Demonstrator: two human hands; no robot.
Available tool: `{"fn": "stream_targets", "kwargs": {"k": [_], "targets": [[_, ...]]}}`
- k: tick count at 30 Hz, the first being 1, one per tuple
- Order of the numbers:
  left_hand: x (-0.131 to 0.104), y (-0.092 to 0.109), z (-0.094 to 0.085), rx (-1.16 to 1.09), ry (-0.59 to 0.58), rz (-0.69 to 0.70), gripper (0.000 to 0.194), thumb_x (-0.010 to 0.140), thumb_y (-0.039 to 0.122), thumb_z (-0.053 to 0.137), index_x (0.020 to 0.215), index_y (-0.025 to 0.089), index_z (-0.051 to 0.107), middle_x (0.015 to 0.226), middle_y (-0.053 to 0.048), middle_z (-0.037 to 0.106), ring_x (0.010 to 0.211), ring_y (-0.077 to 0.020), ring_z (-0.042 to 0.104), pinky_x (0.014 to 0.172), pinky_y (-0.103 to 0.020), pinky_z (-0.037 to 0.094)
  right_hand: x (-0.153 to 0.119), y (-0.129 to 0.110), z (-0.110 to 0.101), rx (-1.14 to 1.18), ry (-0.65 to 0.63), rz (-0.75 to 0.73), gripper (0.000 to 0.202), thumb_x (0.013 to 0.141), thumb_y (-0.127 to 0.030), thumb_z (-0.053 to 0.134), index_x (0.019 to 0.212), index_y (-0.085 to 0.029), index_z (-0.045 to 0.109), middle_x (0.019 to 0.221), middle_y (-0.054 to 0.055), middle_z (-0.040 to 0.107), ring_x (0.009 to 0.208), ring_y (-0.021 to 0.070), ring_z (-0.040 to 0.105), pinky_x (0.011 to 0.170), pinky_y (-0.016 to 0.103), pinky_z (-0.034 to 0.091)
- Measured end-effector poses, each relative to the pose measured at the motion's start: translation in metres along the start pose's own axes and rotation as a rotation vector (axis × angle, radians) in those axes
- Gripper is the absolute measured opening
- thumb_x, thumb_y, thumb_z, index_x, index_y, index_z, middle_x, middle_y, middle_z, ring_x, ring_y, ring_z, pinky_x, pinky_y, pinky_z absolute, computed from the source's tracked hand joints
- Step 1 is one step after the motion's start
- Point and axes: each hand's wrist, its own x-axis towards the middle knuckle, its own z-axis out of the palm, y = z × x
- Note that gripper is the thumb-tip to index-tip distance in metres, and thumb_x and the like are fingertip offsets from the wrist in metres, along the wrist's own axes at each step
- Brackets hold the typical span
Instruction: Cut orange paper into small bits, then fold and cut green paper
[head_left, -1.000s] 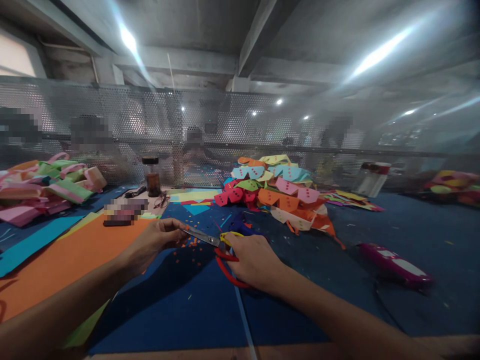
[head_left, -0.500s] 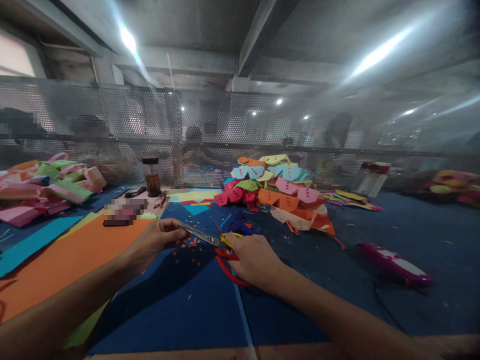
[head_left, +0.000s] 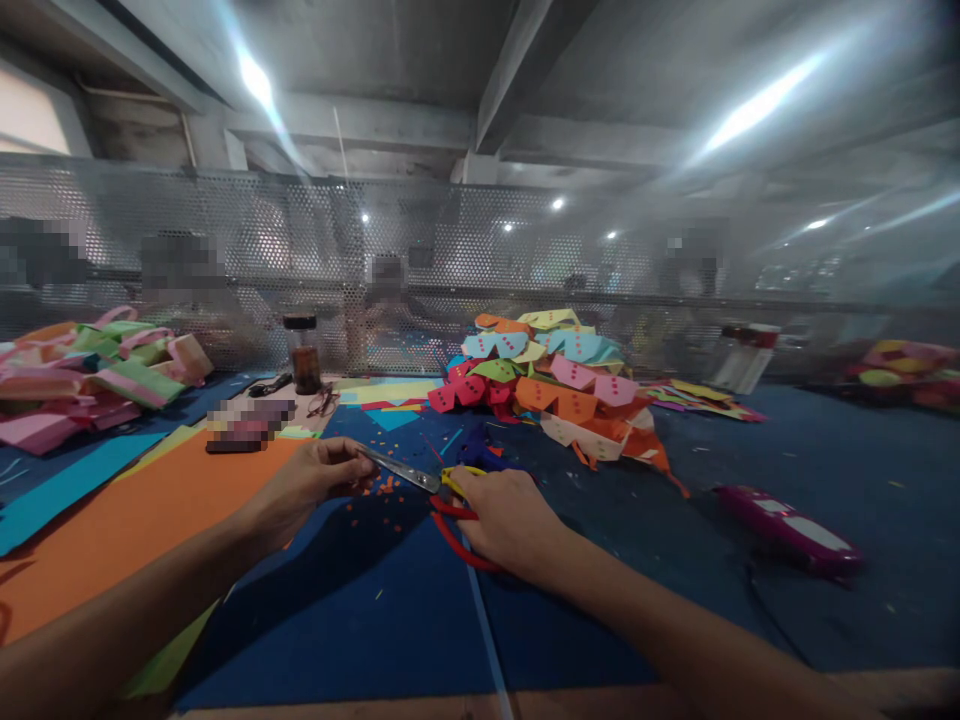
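My right hand (head_left: pixel 510 515) is closed round the red and yellow handles of a pair of scissors (head_left: pixel 412 474). The blades lie together and point left toward my left hand (head_left: pixel 334 468). Its fingers are pinched at the blade tips; whether they hold the tips or some small piece there cannot be made out. Small orange paper scraps (head_left: pixel 386 487) are scattered on the blue table under and around the blades. Just beyond my right hand lies a dark blue crumpled item (head_left: pixel 480 445).
Orange sheets (head_left: pixel 187 500) lie under my left forearm, with a phone (head_left: pixel 251 427) and a jar (head_left: pixel 306 355) beyond. Folded paper pieces (head_left: pixel 570 375) are heaped behind my right hand. A purple device (head_left: pixel 787 530) lies right. A perforated screen (head_left: pixel 300 230) stands behind.
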Motion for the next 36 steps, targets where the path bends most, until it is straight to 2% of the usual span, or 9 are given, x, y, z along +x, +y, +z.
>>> {"fn": "stream_targets", "kwargs": {"k": [8, 15, 20, 27, 36], "targets": [[-0.0025, 0.0037, 0.0008, 0.025, 0.02, 0.011, 0.02, 0.069, 0.034, 0.081, 0.074, 0.018, 0.07, 0.074, 0.0, 0.068, 0.067, -0.0125, 0.059, 0.068, -0.025, 0.047, -0.0008, -0.0022, -0.0049, 0.057, 0.043, 0.025, 0.021, 0.089, -0.035, 0.049, 0.1, -0.02, 0.059, 0.084, 0.007, 0.072, 0.08, 0.0237, 0.068, 0.064, 0.029, 0.037], [-0.0017, 0.0032, 0.0008, 0.021, 0.015, -0.012, 0.021, 0.067, 0.033, 0.082, 0.078, 0.018, 0.072, 0.075, -0.001, 0.07, 0.066, -0.0118, 0.059, 0.068, -0.024, 0.047, -0.0008, -0.0002, -0.0014, 0.122, 0.085, 0.013, 0.033, 0.091, -0.038, 0.046, 0.117, -0.018, 0.054, 0.108, 0.009, 0.068, 0.091, 0.0238, 0.065, 0.07, 0.03, 0.04], [-0.0017, 0.0034, 0.0006, 0.018, 0.03, 0.006, 0.02, 0.067, 0.031, 0.083, 0.075, 0.018, 0.07, 0.075, -0.001, 0.069, 0.067, -0.0118, 0.059, 0.068, -0.024, 0.047, -0.0011, -0.0008, -0.0013, 0.136, 0.095, -0.016, 0.03, 0.088, -0.033, 0.049, 0.113, -0.017, 0.056, 0.107, 0.009, 0.066, 0.095, 0.0235, 0.062, 0.071, 0.029, 0.04], [-0.0009, 0.0028, -0.001, 0.002, 0.025, 0.023, 0.017, 0.067, 0.03, 0.081, 0.076, 0.018, 0.072, 0.075, -0.001, 0.07, 0.067, -0.0122, 0.059, 0.068, -0.025, 0.047, -0.0012, -0.0021, -0.0022, 0.09, 0.074, -0.009, 0.027, 0.088, -0.037, 0.05, 0.105, -0.017, 0.058, 0.104, 0.009, 0.064, 0.087, 0.0219, 0.062, 0.066, 0.028, 0.04], [-0.0006, 0.0022, 0.0007, -0.03, 0.035, 0.023, 0.017, 0.064, 0.028, 0.081, 0.072, 0.018, 0.07, 0.076, -0.002, 0.071, 0.07, -0.0144, 0.062, 0.07, -0.027, 0.047, -0.0012, -0.0025, -0.0001, 0.065, 0.068, -0.013, 0.029, 0.089, -0.039, 0.05, 0.106, -0.017, 0.056, 0.104, 0.008, 0.063, 0.089, 0.0217, 0.063, 0.066, 0.029, 0.042]]}}
